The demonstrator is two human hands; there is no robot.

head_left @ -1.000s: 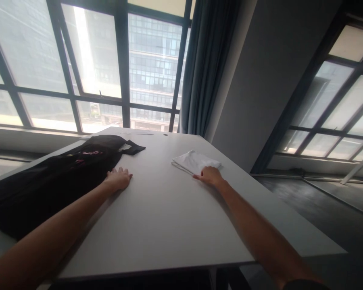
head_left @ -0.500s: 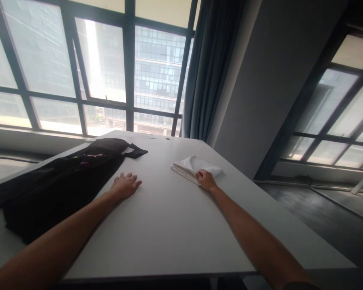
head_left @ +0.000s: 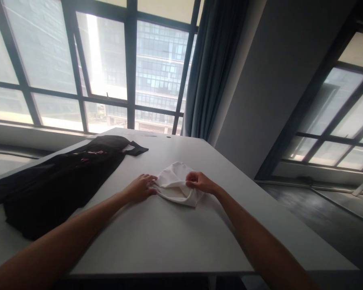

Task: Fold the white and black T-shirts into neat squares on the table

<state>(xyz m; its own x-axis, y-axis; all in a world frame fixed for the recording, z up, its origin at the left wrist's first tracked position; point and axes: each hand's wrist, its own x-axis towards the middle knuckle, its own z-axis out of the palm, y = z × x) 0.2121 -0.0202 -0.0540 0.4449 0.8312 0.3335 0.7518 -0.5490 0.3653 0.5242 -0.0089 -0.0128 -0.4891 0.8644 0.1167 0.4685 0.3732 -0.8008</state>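
Observation:
A folded white cloth [head_left: 177, 173] lies on the table between my hands, loosely creased and partly lifted into a fold at the front. My left hand [head_left: 141, 188] grips its left edge, the thumb on the near side and the fingers on the far side. With fingers curled, my right hand [head_left: 199, 182] pinches the cloth's upper layer at the right. The cloth's own kind cannot be made out. To the left of my left arm a black garment [head_left: 69, 177] with small pink markings is spread lengthwise, apart from both hands.
The white table [head_left: 157, 241] narrows toward the windows [head_left: 103, 56] at the back. A dark curtain [head_left: 214, 68] and a grey pillar [head_left: 269, 92] stand beyond its right side. A small round dark spot [head_left: 168, 137] marks the far tabletop.
The white cloth has moved left and nearer, and its front layer has opened up. My left hand has shifted right from the bare table onto the cloth's left edge.

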